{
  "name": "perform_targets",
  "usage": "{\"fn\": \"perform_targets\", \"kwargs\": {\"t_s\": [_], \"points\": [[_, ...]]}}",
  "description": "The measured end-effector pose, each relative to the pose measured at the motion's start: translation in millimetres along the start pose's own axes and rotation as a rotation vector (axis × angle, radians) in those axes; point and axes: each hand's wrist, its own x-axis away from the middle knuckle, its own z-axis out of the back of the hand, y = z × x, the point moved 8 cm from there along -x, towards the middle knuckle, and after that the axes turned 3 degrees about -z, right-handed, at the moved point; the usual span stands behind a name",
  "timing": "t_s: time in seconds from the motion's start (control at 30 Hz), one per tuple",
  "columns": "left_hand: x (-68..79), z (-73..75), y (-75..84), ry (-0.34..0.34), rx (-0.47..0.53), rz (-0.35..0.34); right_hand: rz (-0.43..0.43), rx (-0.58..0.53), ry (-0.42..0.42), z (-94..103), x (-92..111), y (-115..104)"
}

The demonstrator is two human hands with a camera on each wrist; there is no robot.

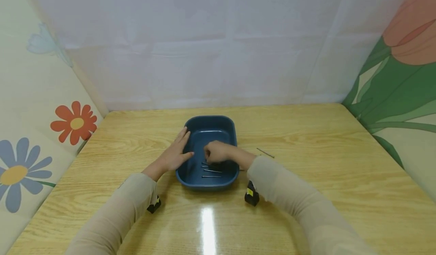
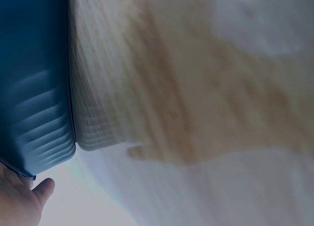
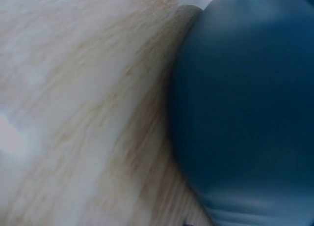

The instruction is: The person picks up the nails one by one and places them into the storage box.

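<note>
On wood-grain surface (image 1: 306, 179), treat nails (image 1: 211, 177) in tray (image 1: 207, 188) as probably light, stiff, slick, pinching mid-shank, with left hand (image 1: 173, 155) spread against tray, right hand (image 1: 218, 151) curled, hold unclear.

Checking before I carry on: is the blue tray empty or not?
Not empty: in the head view, several thin rods lie on the floor of the blue tray, near the right hand.

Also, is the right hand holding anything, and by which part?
It cannot be told: the curled right hand, over the blue tray, hides its fingertips.
</note>
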Motion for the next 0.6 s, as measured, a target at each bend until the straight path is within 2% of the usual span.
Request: {"fn": "perform_targets", "kwargs": {"t_s": [0.17,0.37,0.6], "points": [[0.6,-0.4,0.2,-0.008,0.000,0.008,0.026,-0.074,0.031,6.8,6,0],[0.6,0.1,-0.2,-0.005,-0.001,0.012,0.042,-0.227,0.035,13.7,14,3],[0.7,-0.1,0.6,-0.006,0.001,0.016,0.054,-0.338,0.076,28.1,31,8]]}}
